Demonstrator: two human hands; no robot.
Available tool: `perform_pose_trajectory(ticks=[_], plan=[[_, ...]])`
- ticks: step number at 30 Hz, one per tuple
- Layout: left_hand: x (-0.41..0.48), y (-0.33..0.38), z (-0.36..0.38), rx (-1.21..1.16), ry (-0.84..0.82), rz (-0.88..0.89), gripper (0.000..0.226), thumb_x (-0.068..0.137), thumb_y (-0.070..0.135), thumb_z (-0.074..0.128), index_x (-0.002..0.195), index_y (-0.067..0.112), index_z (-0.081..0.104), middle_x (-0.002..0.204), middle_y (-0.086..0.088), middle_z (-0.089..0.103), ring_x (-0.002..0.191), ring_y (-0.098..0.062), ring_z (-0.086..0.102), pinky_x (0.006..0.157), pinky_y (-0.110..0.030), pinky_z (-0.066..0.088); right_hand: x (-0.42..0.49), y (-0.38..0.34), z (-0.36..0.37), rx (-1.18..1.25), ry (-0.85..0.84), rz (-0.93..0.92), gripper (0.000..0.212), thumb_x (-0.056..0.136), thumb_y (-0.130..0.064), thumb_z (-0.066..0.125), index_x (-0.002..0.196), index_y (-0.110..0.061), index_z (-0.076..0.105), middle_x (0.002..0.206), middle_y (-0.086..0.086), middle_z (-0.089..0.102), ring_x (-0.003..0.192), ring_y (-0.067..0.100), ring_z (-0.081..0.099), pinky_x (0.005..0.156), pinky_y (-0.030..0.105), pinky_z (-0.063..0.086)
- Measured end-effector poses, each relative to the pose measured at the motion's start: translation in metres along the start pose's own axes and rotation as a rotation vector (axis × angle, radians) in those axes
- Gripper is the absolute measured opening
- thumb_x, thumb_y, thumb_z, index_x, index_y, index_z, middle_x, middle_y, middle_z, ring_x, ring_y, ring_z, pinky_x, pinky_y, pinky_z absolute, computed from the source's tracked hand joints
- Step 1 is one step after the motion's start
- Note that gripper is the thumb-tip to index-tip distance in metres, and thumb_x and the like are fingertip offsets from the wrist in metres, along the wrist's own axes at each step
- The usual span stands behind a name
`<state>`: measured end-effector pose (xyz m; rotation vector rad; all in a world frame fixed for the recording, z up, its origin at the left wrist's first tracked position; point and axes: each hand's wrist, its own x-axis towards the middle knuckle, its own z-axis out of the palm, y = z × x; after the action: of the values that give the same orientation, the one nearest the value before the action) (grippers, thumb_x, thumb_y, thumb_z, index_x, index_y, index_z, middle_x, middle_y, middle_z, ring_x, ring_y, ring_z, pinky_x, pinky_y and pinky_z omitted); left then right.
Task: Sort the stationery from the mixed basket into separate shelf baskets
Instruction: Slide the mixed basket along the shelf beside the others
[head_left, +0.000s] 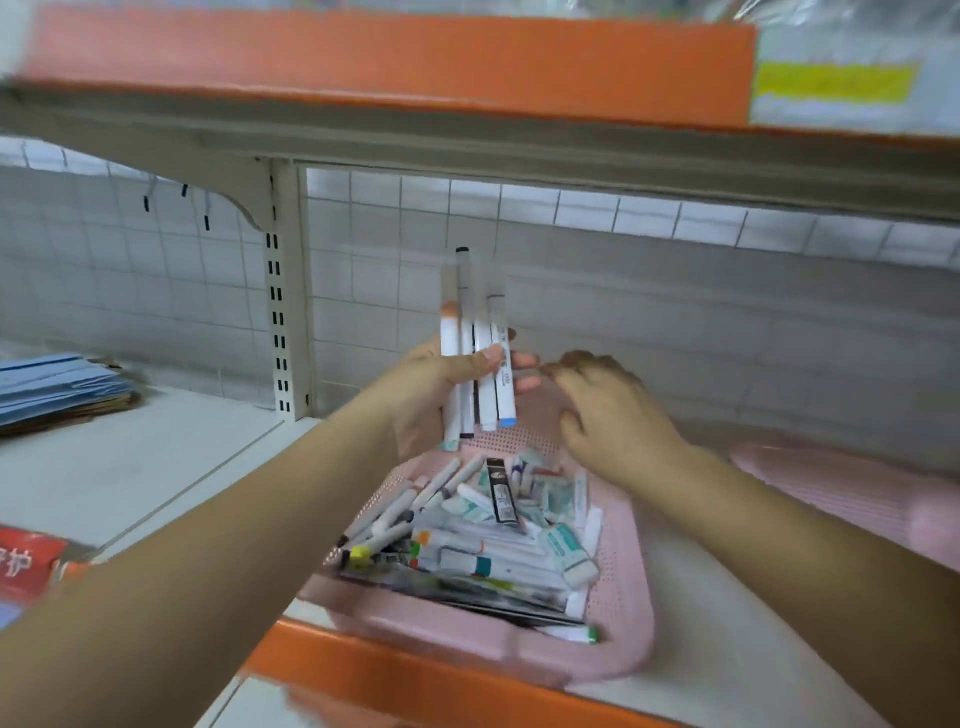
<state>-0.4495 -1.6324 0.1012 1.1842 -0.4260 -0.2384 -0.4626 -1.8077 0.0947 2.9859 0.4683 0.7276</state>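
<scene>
A: Since the shelf carries both baskets side by side, layout first: mixed basket at the front edge, centre; second pink basket just beside it on the right, contents not legible.

B: Noted. Hands?

A: Left hand above the far end of the mixed basket, thumb and fingers wrapped round a bundle of markers, barrels upright, ends uneven. Right hand just beside it, apart from the bundle, fingers loosely bent, nothing seen in them.

B: Step in hand, as I read it: gathering markers before carrying them to their own basket.

A: Agreed. Advice: square the bundle's lower ends with the right hand so none slips out below the palm; the hold looks loose there. Take the next markers from the left of the heap, where they lie roughly parallel.

B: Leave the erasers and the black refill pack for a separate pass; they lie mixed through the right side and would likely snag a sweep.
</scene>
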Motion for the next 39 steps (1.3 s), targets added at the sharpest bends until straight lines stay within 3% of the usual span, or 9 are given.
perform_pose_trajectory(ticks=[11, 16, 19, 21, 25, 29, 31, 35, 39], plan=[[-0.047, -0.066, 0.182, -0.010, -0.174, -0.025, 0.019, 0.092, 0.002, 0.046, 0.104, 0.010, 0.057, 0.090, -0.008, 0.073, 0.082, -0.023, 0.070, 0.076, -0.037, 0.057, -0.179, 0.101, -0.085, -0.121, -0.026, 0.119, 0.051, 0.090, -0.017, 0.043, 0.140, -0.018, 0.036, 0.140, 0.004, 0.038, 0.130, 0.023, 0.033, 0.102, 0.029, 0.029], [-0.067, -0.103, 0.271, 0.020, -0.155, -0.117, 0.022, 0.088, 0.008, 0.056, 0.110, 0.013, 0.059, 0.095, -0.010, 0.072, 0.090, -0.028, 0.068, 0.082, -0.052, 0.053, -0.266, 0.152, -0.111, -0.146, -0.071, 0.225, 0.051, 0.093, -0.021, 0.041, 0.143, -0.020, 0.030, 0.144, 0.000, 0.033, 0.131, 0.019, 0.031, 0.105, 0.028, 0.028], [-0.075, -0.124, 0.324, -0.028, -0.228, -0.150, 0.021, 0.091, 0.007, 0.052, 0.111, 0.012, 0.057, 0.085, -0.006, 0.073, 0.079, -0.020, 0.071, 0.069, -0.044, 0.056, -0.316, 0.180, -0.124, -0.140, -0.069, 0.305, 0.052, 0.092, -0.019, 0.044, 0.143, -0.020, 0.032, 0.144, 0.000, 0.034, 0.130, 0.020, 0.033, 0.105, 0.029, 0.028], [-0.078, -0.136, 0.360, -0.039, -0.276, -0.171, 0.027, 0.091, 0.008, 0.052, 0.117, 0.006, 0.056, 0.090, -0.008, 0.073, 0.083, -0.021, 0.071, 0.070, -0.042, 0.057, -0.348, 0.198, -0.137, -0.150, -0.071, 0.366, 0.051, 0.091, -0.017, 0.045, 0.141, -0.020, 0.035, 0.142, 0.002, 0.037, 0.129, 0.022, 0.035, 0.103, 0.029, 0.029], [-0.078, -0.156, 0.432, -0.033, -0.338, -0.193, 0.017, 0.091, 0.004, 0.051, 0.107, 0.007, 0.057, 0.080, -0.008, 0.073, 0.070, -0.018, 0.071, 0.063, -0.037, 0.058, -0.409, 0.239, -0.161, -0.166, -0.083, 0.520, 0.051, 0.091, -0.018, 0.044, 0.141, -0.021, 0.034, 0.142, 0.001, 0.035, 0.129, 0.021, 0.034, 0.105, 0.029, 0.030], [-0.072, -0.173, 0.484, 0.049, -0.403, -0.164, 0.015, 0.093, 0.004, 0.049, 0.104, 0.011, 0.057, 0.077, -0.002, 0.073, 0.071, -0.015, 0.071, 0.066, -0.034, 0.058, -0.460, 0.274, -0.177, -0.157, -0.050, 0.671, 0.053, 0.087, -0.014, 0.047, 0.139, -0.018, 0.038, 0.138, 0.004, 0.040, 0.123, 0.025, 0.039, 0.103, 0.034, 0.035], [-0.065, -0.181, 0.508, 0.151, -0.435, -0.156, 0.017, 0.093, 0.008, 0.051, 0.108, 0.010, 0.058, 0.084, -0.001, 0.074, 0.080, -0.016, 0.071, 0.076, -0.039, 0.056, -0.485, 0.291, -0.184, -0.161, -0.035, 0.729, 0.051, 0.088, -0.016, 0.045, 0.139, -0.016, 0.039, 0.138, 0.007, 0.041, 0.121, 0.027, 0.040, 0.102, 0.035, 0.036], [-0.043, -0.188, 0.551, 0.366, -0.506, -0.105, 0.010, 0.093, 0.011, 0.053, 0.097, 0.012, 0.062, 0.092, -0.005, 0.072, 0.078, -0.012, 0.070, 0.088, -0.046, 0.050, -0.524, 0.323, -0.196, -0.142, 0.028, 0.821, 0.049, 0.088, -0.015, 0.045, 0.137, -0.010, 0.042, 0.135, 0.011, 0.045, 0.120, 0.031, 0.042, 0.100, 0.035, 0.035], [-0.013, -0.197, 0.591, 0.616, -0.564, 0.024, 0.008, 0.091, 0.012, 0.057, 0.096, 0.018, 0.060, 0.095, -0.005, 0.071, 0.085, -0.017, 0.068, 0.081, -0.041, 0.053, -0.540, 0.361, -0.197, -0.161, 0.030, 0.821, 0.049, 0.089, -0.013, 0.047, 0.138, -0.011, 0.041, 0.135, 0.008, 0.044, 0.121, 0.028, 0.041, 0.101, 0.035, 0.034]])
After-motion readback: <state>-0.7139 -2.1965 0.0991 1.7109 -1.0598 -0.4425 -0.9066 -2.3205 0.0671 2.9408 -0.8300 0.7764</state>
